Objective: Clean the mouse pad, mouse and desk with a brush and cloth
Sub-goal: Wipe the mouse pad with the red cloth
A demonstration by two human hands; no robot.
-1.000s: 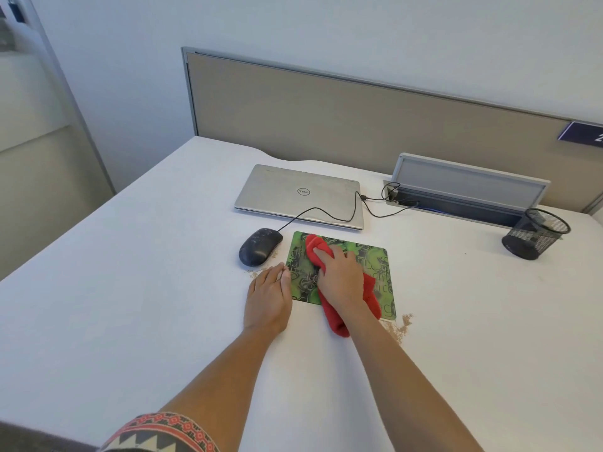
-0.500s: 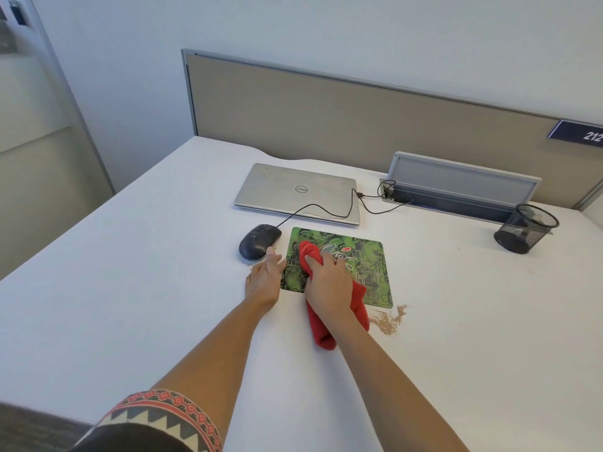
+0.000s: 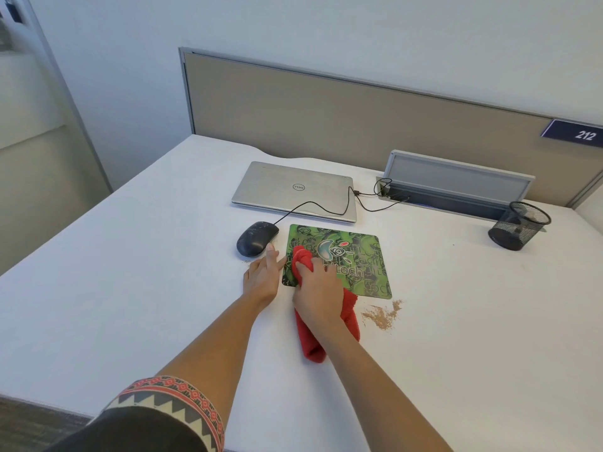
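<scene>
A green patterned mouse pad point(image 3: 355, 256) lies flat on the white desk point(image 3: 130, 305). My right hand point(image 3: 318, 288) presses a red cloth point(image 3: 301, 259) onto the pad's near left part; the cloth's tail hangs back over the desk beside my wrist. My left hand point(image 3: 262, 277) lies flat on the desk with fingers apart, touching the pad's left edge. A black wired mouse point(image 3: 256, 238) sits just left of the pad, beyond my left fingertips. Brown crumbs point(image 3: 383, 314) lie on the desk by the pad's near right corner. No brush is in view.
A shut silver laptop point(image 3: 293, 190) lies behind the pad, the mouse cable running across it to a cable box point(image 3: 456, 187) at the partition. A black mesh pen cup point(image 3: 518, 225) stands at the right. A few crumbs lie near the mouse.
My right hand has dragged the red cloth toward the pad's near left part, uncovering more of the pad. My left hand has shifted slightly along the pad's left edge.
</scene>
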